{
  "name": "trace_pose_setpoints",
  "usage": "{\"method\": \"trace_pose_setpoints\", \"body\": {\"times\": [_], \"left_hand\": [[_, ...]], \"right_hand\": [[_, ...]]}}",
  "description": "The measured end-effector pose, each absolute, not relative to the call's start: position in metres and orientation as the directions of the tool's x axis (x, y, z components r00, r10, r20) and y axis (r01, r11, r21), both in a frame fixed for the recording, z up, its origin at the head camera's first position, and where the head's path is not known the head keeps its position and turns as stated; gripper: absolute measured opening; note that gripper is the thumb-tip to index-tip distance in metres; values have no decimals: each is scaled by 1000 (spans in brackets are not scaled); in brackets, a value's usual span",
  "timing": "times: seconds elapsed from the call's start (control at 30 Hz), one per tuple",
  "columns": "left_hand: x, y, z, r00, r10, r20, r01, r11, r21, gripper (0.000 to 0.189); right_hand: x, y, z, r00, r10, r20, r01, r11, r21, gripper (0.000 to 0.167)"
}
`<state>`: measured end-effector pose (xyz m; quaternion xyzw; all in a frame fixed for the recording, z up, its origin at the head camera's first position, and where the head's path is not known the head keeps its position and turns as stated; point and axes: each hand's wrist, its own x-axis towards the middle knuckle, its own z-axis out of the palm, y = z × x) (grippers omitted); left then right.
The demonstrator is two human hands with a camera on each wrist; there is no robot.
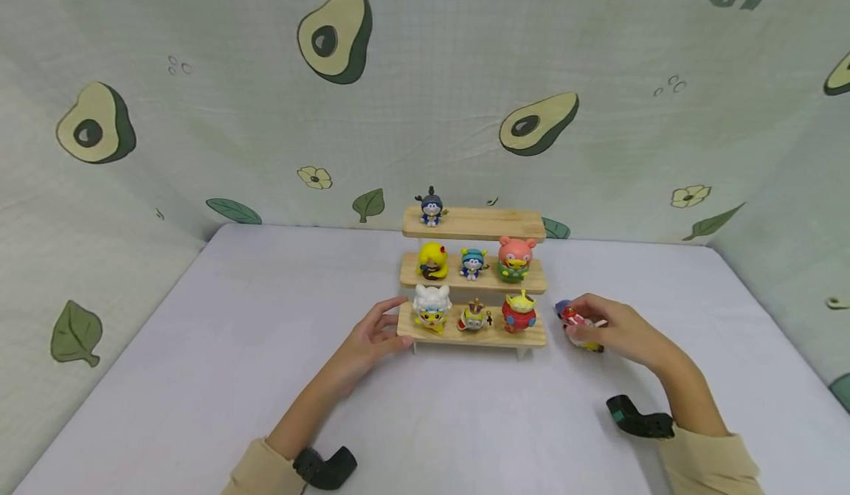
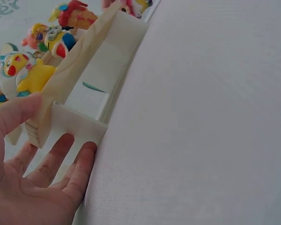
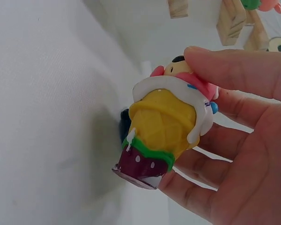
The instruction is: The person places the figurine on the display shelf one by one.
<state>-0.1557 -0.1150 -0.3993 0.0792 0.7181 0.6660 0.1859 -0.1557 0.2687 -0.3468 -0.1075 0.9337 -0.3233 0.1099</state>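
My left hand (image 1: 365,340) holds the left end of a three-tier wooden display stand (image 1: 474,338). In the left wrist view its thumb rests on the plank's corner, and its fingers (image 2: 82,171) reach beside the white leg (image 2: 77,123). Right of the stand, my right hand (image 1: 617,327) grips a toy figurine (image 3: 161,126) between thumb and fingers, close over the table. The figurine has a yellow waffle-cone body, white and pink upper parts and a purple base with green trim, and is tilted. Something dark blue (image 3: 125,124) shows partly hidden behind it.
On the lowest tier stand a white-hooded yellow figurine (image 1: 432,309), a crowned one (image 1: 474,318) and a red-suited one (image 1: 519,314). The middle tier bears a yellow-haired (image 1: 433,260), a blue-capped (image 1: 473,263) and a pink figurine (image 1: 516,257). A dark-capped one (image 1: 431,209) stands on top, at left.
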Motion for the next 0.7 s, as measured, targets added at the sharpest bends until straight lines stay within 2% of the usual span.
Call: {"method": "trace_pose_setpoints", "body": {"times": [0.33, 0.7], "left_hand": [[-156, -114, -400, -916, 371, -151, -127, 88, 988, 68], [-156, -114, -399, -916, 367, -161, -132, 102, 986, 69]], "right_hand": [[-151, 270, -337, -970, -210, -120, -65, 703, -709, 42], [-149, 264, -326, -983, -176, -55, -80, 674, -734, 46]]}}
